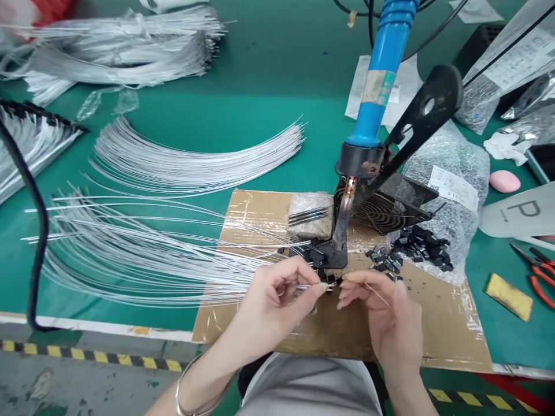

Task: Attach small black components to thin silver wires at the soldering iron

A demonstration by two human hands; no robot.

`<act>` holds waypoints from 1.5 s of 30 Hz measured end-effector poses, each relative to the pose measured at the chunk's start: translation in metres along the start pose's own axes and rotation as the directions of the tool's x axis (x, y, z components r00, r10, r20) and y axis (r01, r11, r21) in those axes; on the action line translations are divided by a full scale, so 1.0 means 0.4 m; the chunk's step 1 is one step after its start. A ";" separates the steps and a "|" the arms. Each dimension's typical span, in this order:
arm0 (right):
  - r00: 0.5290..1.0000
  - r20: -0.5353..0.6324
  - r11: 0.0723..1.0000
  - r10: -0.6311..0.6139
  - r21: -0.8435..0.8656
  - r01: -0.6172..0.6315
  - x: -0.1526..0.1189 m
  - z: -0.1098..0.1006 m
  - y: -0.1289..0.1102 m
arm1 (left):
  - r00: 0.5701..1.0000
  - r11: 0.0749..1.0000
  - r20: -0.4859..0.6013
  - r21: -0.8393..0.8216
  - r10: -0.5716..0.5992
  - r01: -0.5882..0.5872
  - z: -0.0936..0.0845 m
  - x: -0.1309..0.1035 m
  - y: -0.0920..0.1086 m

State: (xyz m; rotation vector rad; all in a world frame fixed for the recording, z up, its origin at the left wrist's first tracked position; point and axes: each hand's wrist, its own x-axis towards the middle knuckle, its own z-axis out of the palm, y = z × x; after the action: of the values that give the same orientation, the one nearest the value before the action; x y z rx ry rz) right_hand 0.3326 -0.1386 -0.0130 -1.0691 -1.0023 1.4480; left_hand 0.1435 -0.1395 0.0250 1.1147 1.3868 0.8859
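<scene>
Head view, white wire point(331, 284) clamped in left hand point(281, 303), end just beyond fingertips point(321, 288), right hand point(392, 312), grip unclear

Head-worn view, facing forward, angled down

- Right edge of the desk point(269, 110): a whitish, tapered item point(498, 218) bore one large dark capital letter, "P". A smaller mark beside it was too small to read.
- Upper right corner: a clear plastic bag point(479, 107) carried a white printed label point(531, 58) with rows of text, too blurred to read with certainty.
- Bubble-wrap bag point(472, 156): a white label point(453, 188) was attached at a slant; its print could not be made out.
- Blue handle point(372, 118): a pale sticker point(373, 86) with a green patch was noted, its marking illegible.
- Floor point(108, 393): yellow-and-black striped marking tape point(102, 357) was observed.
</scene>
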 end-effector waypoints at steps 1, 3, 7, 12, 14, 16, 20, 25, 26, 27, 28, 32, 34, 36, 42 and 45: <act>1.000 0.026 1.000 0.009 0.027 -0.010 0.000 0.000 0.003 | 1.000 1.000 -0.004 -0.011 0.003 -0.003 -0.001 0.001 0.000; 0.998 0.013 0.998 0.061 0.019 -0.061 -0.002 0.006 0.005 | 1.000 0.999 -0.011 -0.030 0.014 -0.014 -0.003 0.001 0.001; 0.996 0.030 0.994 0.079 -0.072 -0.077 -0.008 0.032 -0.002 | 0.999 0.998 -0.010 -0.050 0.036 -0.036 -0.004 -0.002 0.007; 0.992 0.055 0.993 0.118 0.007 -0.118 -0.010 0.051 -0.006 | 0.999 0.998 -0.003 -0.056 0.032 -0.032 0.001 -0.006 0.003; 0.987 0.063 0.986 0.146 0.068 -0.150 -0.010 0.052 -0.004 | 1.000 1.000 -0.020 -0.017 0.022 -0.023 0.003 -0.010 -0.004; 0.980 0.066 0.975 0.186 0.109 -0.193 -0.010 0.051 -0.001 | 0.999 0.999 -0.037 0.035 0.033 -0.032 0.004 -0.016 -0.010; 0.970 0.089 0.961 0.226 0.145 -0.237 -0.009 0.048 0.004 | 0.994 0.988 -0.062 0.135 0.087 -0.078 0.007 -0.027 -0.015; 0.965 0.085 0.950 0.247 0.175 -0.259 -0.008 0.048 -0.001 | 0.993 0.982 -0.061 0.166 0.101 -0.090 0.011 -0.034 -0.016; 0.961 0.083 0.944 0.263 0.183 -0.274 -0.008 0.049 -0.003 | 0.993 0.982 -0.061 0.165 0.100 -0.089 0.012 -0.034 -0.016; 0.956 0.087 0.938 0.279 0.190 -0.291 -0.008 0.048 -0.004 | 0.994 0.983 -0.060 0.160 0.097 -0.086 0.012 -0.035 -0.016; 0.950 0.094 0.930 0.297 0.198 -0.310 -0.007 0.048 -0.005 | 0.994 0.985 -0.057 0.154 0.091 -0.081 0.012 -0.035 -0.016; 0.939 0.138 0.902 0.316 0.265 -0.342 0.000 0.046 -0.002 | 0.996 0.988 -0.052 0.138 0.078 -0.070 0.010 -0.033 -0.014; 0.932 0.154 0.887 0.329 0.288 -0.360 0.004 0.045 0.001 | 0.996 0.989 -0.047 0.130 0.072 -0.065 0.008 -0.031 -0.012; 0.923 0.170 0.879 0.345 0.287 -0.381 0.006 0.044 0.004 | 0.997 0.991 -0.037 0.117 0.063 -0.058 0.007 -0.029 -0.011; 0.919 0.190 0.863 0.345 0.320 -0.390 0.003 0.043 0.010 | 0.996 0.992 -0.062 0.114 0.068 -0.060 0.011 -0.027 -0.017; 0.919 0.189 0.851 0.346 0.349 -0.393 0.003 0.047 0.005 | 0.994 0.991 -0.076 0.108 0.083 -0.075 0.017 -0.029 -0.023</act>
State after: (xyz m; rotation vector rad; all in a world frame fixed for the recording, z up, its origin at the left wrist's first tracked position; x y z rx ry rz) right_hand 0.3138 -0.1384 -0.0104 -0.9228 -0.5684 1.9502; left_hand 0.1484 -0.1536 0.0186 1.2331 1.4780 0.9319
